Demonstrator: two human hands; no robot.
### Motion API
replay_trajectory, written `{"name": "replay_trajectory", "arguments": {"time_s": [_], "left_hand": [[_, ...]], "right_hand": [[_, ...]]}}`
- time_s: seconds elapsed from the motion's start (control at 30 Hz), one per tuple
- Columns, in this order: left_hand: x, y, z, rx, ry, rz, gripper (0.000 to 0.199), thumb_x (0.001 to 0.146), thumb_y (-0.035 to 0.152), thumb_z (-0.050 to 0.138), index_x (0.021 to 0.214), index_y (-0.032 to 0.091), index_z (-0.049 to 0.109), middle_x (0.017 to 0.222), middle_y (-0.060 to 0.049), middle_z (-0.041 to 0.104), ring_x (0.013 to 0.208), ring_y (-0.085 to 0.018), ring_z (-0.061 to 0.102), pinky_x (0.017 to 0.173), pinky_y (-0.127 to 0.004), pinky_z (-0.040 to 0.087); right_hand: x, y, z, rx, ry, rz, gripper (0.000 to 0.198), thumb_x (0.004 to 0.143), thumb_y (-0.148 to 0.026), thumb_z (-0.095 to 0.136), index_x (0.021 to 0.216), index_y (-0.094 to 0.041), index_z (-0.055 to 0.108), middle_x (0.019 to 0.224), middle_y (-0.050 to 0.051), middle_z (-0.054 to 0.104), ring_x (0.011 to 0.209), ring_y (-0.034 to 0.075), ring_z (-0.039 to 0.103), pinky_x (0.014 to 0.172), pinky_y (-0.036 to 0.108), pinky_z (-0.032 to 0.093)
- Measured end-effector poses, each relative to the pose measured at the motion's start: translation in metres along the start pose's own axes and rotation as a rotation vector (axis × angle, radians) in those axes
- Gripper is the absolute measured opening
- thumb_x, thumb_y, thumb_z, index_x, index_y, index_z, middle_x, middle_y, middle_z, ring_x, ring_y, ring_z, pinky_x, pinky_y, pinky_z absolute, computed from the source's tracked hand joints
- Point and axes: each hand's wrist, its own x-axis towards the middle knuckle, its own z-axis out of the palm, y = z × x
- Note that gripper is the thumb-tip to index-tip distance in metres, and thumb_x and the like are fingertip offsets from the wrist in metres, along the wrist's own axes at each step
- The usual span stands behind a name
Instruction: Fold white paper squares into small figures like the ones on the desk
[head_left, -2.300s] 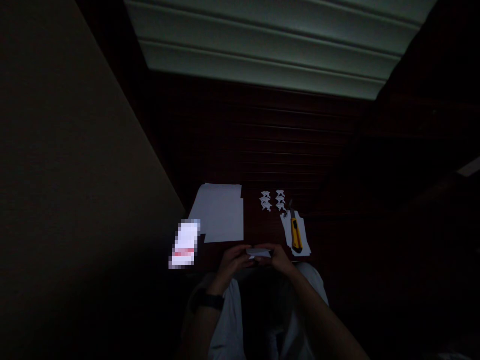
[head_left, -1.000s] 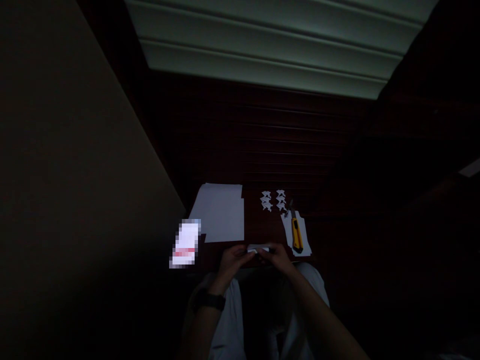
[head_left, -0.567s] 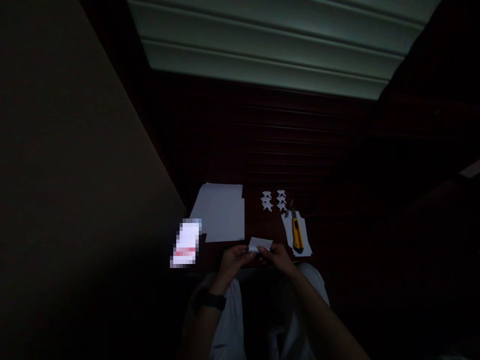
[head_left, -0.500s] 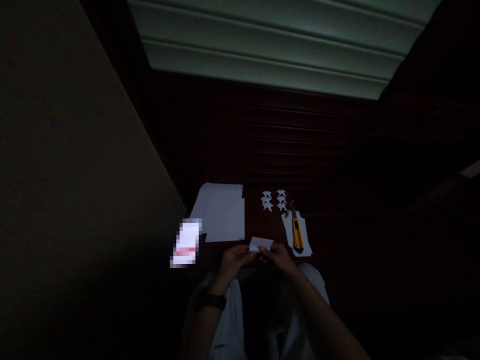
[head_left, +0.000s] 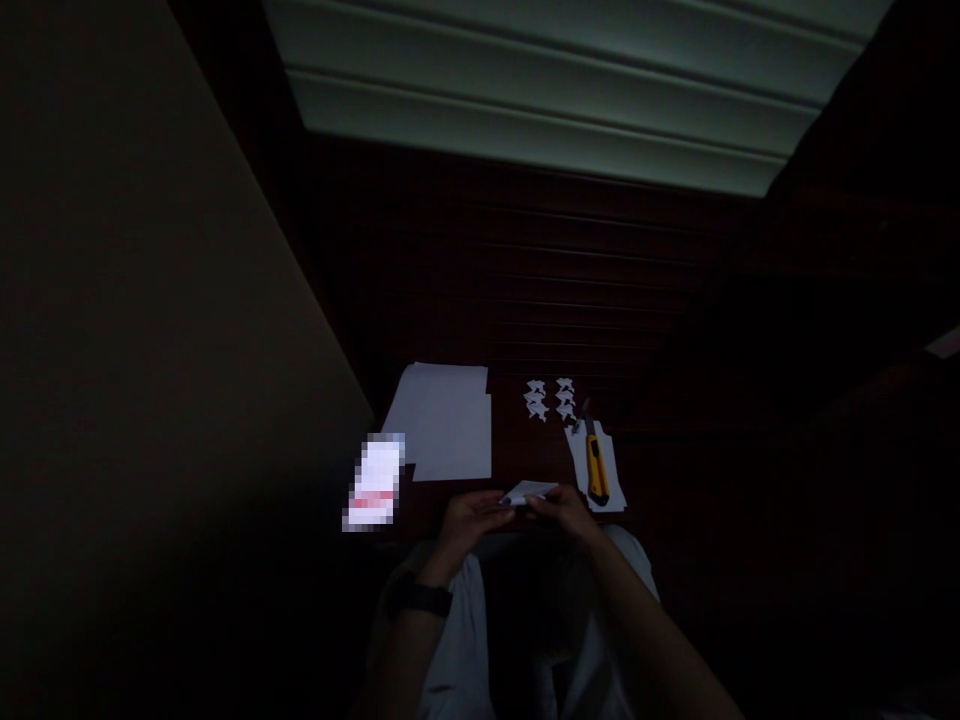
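Note:
A small white piece of folded paper (head_left: 531, 491) is held between my two hands, just above the front edge of the dark table (head_left: 517, 450). My left hand (head_left: 475, 515) pinches its left end between thumb and fingers. On the right side, my right hand (head_left: 564, 508) grips the paper with the thumb on top. The far part of the paper stands tilted and narrow to my view. The fine creases are too dark to make out.
Large white sheets (head_left: 446, 425) lie at the left, beside a bright blurred-out screen (head_left: 375, 485). Several small folded paper figures (head_left: 536, 400) stand in two columns at the back. A yellow utility knife (head_left: 596, 470) rests on smaller white papers (head_left: 616, 490) at the right.
The paper has tilted and turned in my hands, so its far part looks narrower. My right hand has shifted slightly to the right along with it.

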Motion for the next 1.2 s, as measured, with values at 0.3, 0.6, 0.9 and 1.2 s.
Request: {"name": "replay_trajectory", "arguments": {"time_s": [0.3,0.6,0.9,1.2], "left_hand": [[-0.0043,0.0034,0.0011,-0.004,-0.025,0.029,0.046,0.06,0.023,0.079,0.103,0.011,0.068,0.1,-0.014,0.071,0.092,-0.025,0.066,0.082,-0.034,0.049],[-0.0032,0.0024,0.0,0.016,-0.036,0.026,0.045,0.062,0.023,0.078,0.104,0.01,0.068,0.1,-0.015,0.071,0.091,-0.026,0.066,0.083,-0.036,0.049],[-0.0026,0.006,0.002,0.024,-0.074,0.026,0.047,0.063,0.024,0.077,0.106,0.011,0.067,0.106,-0.015,0.068,0.097,-0.028,0.064,0.088,-0.038,0.047],[-0.0067,0.0079,0.0031,-0.021,-0.071,0.028,0.047,0.063,0.027,0.077,0.107,0.012,0.066,0.111,-0.015,0.067,0.102,-0.03,0.061,0.089,-0.04,0.047]], "right_hand": [[0.001,-0.0036,-0.0011,-0.007,0.037,-0.096,0.038,0.067,-0.036,0.074,0.101,-0.02,0.068,0.101,0.007,0.069,0.097,0.025,0.06,0.09,0.038,0.041],[0.0017,-0.003,0.0004,-0.023,0.031,-0.11,0.043,0.066,-0.034,0.075,0.105,-0.02,0.065,0.102,0.006,0.068,0.096,0.024,0.06,0.089,0.038,0.042],[0.0012,-0.0047,-0.0004,-0.038,0.037,-0.069,0.041,0.06,-0.033,0.078,0.097,-0.019,0.068,0.094,0.006,0.07,0.088,0.023,0.062,0.082,0.036,0.046],[0.0025,0.0021,-0.0008,-0.089,0.069,-0.056,0.038,0.057,-0.032,0.079,0.092,-0.018,0.07,0.088,0.005,0.07,0.081,0.022,0.062,0.076,0.033,0.046]]}}
